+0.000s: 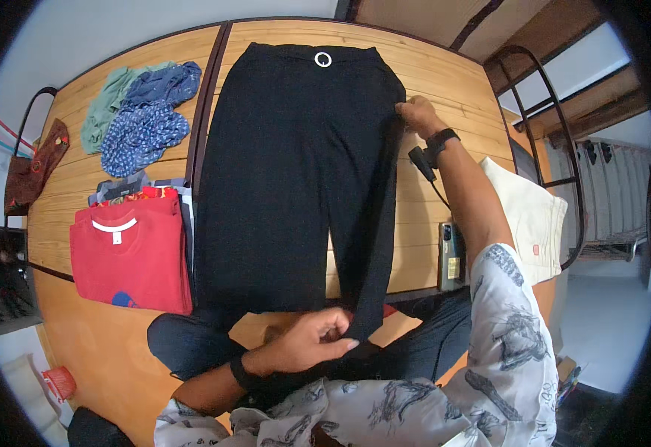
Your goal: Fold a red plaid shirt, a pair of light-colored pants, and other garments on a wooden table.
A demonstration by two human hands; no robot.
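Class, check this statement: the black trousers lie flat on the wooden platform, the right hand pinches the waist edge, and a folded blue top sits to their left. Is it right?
One detail is wrong. The head view shows the folded top left of the black trousers is red, not blue. The right hand does pinch the waist edge, on the wooden platform.

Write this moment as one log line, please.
left hand: pinching trouser hem | right hand: gripping waist side | black trousers: flat on wooden platform | red shirt: folded beside
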